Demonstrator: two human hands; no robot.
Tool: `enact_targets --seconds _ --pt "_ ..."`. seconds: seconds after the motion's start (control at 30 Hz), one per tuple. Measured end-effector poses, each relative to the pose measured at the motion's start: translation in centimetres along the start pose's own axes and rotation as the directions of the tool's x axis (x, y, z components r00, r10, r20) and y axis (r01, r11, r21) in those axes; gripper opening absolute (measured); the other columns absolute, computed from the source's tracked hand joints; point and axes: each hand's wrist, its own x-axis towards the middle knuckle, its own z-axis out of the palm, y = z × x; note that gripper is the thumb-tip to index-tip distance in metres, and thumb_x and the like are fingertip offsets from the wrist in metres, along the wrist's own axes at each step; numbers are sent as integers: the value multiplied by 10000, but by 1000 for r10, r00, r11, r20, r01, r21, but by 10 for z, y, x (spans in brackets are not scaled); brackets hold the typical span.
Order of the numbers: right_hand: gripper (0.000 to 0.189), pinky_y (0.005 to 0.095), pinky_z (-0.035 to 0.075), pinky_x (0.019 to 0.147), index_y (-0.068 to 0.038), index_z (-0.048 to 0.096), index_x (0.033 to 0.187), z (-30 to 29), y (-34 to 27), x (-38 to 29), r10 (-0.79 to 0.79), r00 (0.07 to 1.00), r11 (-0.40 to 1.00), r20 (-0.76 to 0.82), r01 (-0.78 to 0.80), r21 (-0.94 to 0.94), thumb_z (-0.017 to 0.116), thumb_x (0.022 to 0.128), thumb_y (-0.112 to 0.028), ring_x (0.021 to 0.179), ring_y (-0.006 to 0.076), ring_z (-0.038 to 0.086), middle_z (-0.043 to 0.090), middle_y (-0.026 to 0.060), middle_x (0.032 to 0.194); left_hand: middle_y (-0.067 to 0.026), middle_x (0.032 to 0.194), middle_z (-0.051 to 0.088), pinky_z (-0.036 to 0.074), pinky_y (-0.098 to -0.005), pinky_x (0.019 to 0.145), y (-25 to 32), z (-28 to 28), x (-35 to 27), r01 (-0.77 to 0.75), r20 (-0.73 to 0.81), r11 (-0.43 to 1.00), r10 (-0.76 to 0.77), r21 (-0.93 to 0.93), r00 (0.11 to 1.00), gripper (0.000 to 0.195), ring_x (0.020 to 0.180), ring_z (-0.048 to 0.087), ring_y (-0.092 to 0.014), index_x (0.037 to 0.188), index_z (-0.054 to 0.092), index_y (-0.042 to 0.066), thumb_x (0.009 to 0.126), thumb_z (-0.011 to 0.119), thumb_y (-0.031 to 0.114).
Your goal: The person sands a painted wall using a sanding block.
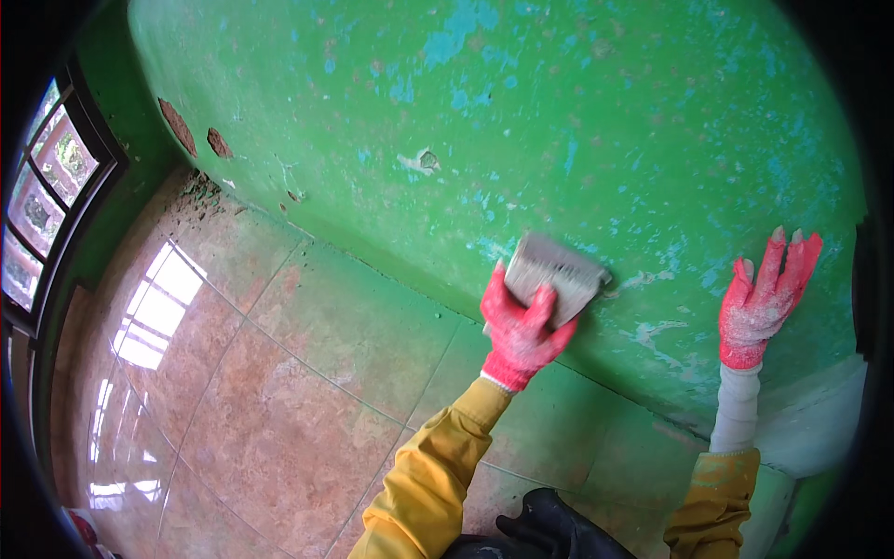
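Observation:
My left hand [524, 328], in a dusty pink-red glove, grips a flat, greyish rectangular block [562, 276] that looks like a sanding block. Motion blurs it a little, and its working face is hidden against the green painted wall [335, 119], low down above the floor. Nothing is in my right hand [765, 304]. Gloved alike, with bare fingertips showing, it rests with spread fingers at the wall farther right. Around both hands the green paint is worn, with light blue and whitish patches.
Brown tiles [279, 412] cover the floor along the wall's foot. Crumbled debris [199, 192] lies in the far corner, below broken holes [219, 142] in the plaster. At the left is a dark-framed window [59, 161]. A whitish surface [814, 402] juts out at the lower right.

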Motion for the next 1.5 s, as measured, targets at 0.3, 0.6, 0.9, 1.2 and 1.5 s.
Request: enact_targets --seconds 0.3,0.6,0.9,1.2,1.5 --pt "453 569 398 1007 -28 486 1359 -3 1 3 -3 1000 1000 -1 3 -26 560 947 -202 1281 500 398 438 210 1341 -355 1343 351 461 -552 861 -31 -5 9 -105 -87 989 96 -104 992 728 1137 466 -518 1179 563 175 524 872 249" --pt "455 555 423 993 -35 517 1332 0 6 -7 34 999 997 1 -34 72 621 899 -127 1263 499 424 443 196 1333 -394 1348 319 451 -543 865 26 -21 106 -74 21 997 74 34 997 716 1113 468 -529 1162 572 141 515 854 263" --pt "462 524 474 931 -42 600 1239 3 5 -20 -58 993 976 99 35 215 722 795 -66 1229 502 460 470 179 1274 -377 1310 362 470 -574 831 -46 -22 4 -14 -81 1000 15 20 997 735 1063 510 -528 1197 549 193 532 858 247" --pt "462 539 451 947 -48 613 1233 -2 11 -16 -67 994 996 91 61 59 725 786 -84 1234 485 465 493 195 1264 -327 1312 397 466 -540 846 -10 -20 79 -103 -38 995 103 -2 994 738 1115 495 -502 1202 580 237 510 833 272" --pt "429 549 437 963 -39 604 1241 0 13 -19 -68 990 995 125 58 84 695 830 -123 1234 490 464 500 198 1275 -383 1344 340 440 -568 880 -39 -32 59 -12 -54 998 16 67 998 756 1120 474 -518 1203 524 145 533 858 257"
